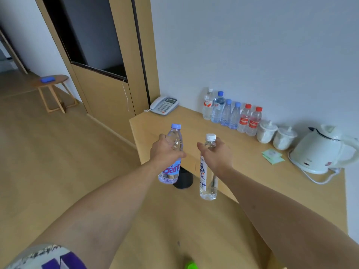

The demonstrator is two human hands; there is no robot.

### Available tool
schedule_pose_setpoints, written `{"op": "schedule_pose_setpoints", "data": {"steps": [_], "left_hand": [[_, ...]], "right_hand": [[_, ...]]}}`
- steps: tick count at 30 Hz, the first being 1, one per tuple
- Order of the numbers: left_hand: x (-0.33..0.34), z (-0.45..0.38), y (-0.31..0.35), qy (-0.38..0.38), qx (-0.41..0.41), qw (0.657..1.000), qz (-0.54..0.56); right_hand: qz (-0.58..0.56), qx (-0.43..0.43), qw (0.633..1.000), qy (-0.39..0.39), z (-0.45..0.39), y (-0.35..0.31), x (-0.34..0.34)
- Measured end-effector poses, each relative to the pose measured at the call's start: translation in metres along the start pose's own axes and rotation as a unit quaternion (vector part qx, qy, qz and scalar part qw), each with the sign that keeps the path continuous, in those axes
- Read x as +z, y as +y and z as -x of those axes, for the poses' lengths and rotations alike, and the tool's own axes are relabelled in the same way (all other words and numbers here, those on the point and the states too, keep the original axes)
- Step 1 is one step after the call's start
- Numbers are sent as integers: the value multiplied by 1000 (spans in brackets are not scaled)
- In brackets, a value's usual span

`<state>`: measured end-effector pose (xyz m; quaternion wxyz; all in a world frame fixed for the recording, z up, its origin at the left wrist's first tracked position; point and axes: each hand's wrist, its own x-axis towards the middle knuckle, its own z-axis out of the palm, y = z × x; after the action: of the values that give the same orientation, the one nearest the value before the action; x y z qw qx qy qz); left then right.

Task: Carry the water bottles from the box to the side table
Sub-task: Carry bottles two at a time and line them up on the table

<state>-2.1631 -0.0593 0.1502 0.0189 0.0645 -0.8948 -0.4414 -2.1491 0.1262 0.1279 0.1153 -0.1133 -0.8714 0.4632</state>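
— Why a bottle in each fist?
— Two go per trip, it seems: the left hand (165,152) wraps the blue-capped bottle (172,158), the right hand (215,156) clasps the white-capped bottle (207,171) by its neck, both upright in the air before the counter (223,152).
— And the row by the wall?
— Six bottles (232,115) stand together there, leaving the front edge bare.

Bench (242,158): telephone (164,105) at far left corner, six bottles (232,115) along wall, two cups (275,135) then kettle (320,150) to right.
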Motion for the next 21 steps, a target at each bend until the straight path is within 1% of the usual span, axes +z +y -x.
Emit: {"op": "schedule_pose_setpoints", "data": {"steps": [3,6,14,17,21], "left_hand": [[2,-61,16,-2,-7,1000,-5],[6,-120,27,3,-11,1000,15],[31,-253,18,-36,-26,999,3],[45,-310,8,-55,-19,998,7],[62,-393,2,-89,12,996,-8]], "right_hand": [[-9,-10,1000,-2,-63,-13,12],[-2,-17,1000,1,-123,-24,24],[-16,1,1000,-1,-240,-18,73],[-13,21,1000,12,-287,-15,99],[-40,45,997,48,-348,-13,134]]}}
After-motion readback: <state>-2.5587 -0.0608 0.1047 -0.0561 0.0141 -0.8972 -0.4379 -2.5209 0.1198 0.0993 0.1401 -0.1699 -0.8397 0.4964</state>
